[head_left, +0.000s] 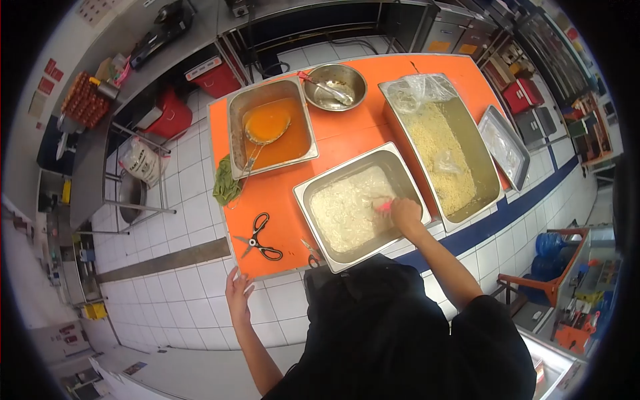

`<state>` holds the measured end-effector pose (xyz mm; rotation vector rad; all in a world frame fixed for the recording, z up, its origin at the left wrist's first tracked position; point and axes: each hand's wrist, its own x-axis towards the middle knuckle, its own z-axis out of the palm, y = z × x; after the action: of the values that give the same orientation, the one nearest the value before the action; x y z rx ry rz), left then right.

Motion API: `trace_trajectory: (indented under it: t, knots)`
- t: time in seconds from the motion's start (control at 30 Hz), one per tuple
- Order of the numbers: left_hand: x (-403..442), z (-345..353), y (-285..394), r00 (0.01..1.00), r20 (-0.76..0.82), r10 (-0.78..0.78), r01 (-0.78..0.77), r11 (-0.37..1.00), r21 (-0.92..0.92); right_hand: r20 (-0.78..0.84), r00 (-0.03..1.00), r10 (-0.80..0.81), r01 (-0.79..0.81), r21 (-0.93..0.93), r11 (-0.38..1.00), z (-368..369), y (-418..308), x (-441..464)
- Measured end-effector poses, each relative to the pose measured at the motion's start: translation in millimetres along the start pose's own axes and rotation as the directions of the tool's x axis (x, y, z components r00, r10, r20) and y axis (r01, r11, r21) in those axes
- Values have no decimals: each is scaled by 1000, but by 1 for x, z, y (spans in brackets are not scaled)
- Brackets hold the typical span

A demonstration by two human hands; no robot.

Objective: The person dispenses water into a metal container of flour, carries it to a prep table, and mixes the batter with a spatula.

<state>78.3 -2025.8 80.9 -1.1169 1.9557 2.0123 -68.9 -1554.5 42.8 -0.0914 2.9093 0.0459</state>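
Note:
My right hand [405, 215] is closed around a pink-handled utensil [383, 208] over the near steel pan [305, 197]. Its working end is hard to make out against the thick, pale, lumpy mixture [347, 210] in that pan. Beside the table's front left corner, my left hand [238, 293] is empty, its fingers apart. Large black-handled scissors [258, 239] lie spread on the orange tabletop [263, 197] nearest to it. A second, smaller pair of scissors [312, 255] lies at the table edge against the pan.
Behind stands a deep pan [235, 147] of orange liquid with a wire strainer [268, 127]. A steel bowl [360, 83] holds red-handled tongs [327, 87]. To the right are a long pan [490, 180] of yellowish shreds and a metal lid [505, 147]. Green leaves [227, 181] lie left.

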Motion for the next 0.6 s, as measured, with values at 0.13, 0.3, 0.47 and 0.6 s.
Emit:
trace_trajectory:
  t: [0.13,0.3,0.47,0.6]
  knots:
    - [0,-1,-24,991,37,-128,128,992,-3,-89,994,-69,79,118,990,4,6,1]
    - [-11,-4,-21,998,23,-59,59,998,21,75,987,142,-158,291,944,-5,34,11]
    - [-3,15,-10,999,4,-34,34,999,11,103,984,143,-176,624,761,55,20,47]
    - [-4,60,3,988,154,17,-20,1000,21,169,980,102,-192,693,695,54,-25,55]
